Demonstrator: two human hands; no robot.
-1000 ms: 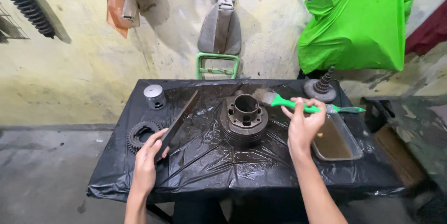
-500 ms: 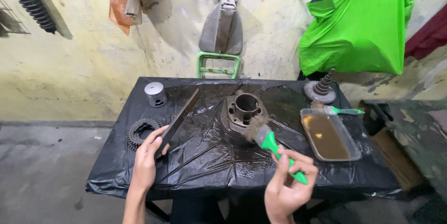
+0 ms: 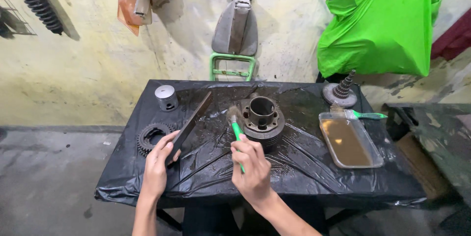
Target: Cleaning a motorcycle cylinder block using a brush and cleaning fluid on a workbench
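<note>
Beside cylinder point(image 3: 262, 118), tray point(image 3: 327, 118) (brown liquid)

The right hand point(image 3: 252, 170) hides the green brush point(image 3: 236, 133) handle's lower end.

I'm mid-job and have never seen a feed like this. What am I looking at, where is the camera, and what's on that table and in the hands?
There is no machine: it is a person working with two bare hands, filmed by a camera on their head looking down. The table is covered in black plastic sheeting. The right hand holds a green-handled brush, its bristles against the side of a finned metal engine cylinder in the middle. The left hand rests on the near end of a long dark flat bar. Also on the table: a toothed sprocket, a silver piston, a clear tray of brownish liquid, a second green-handled brush and a stepped gear cluster.
</note>
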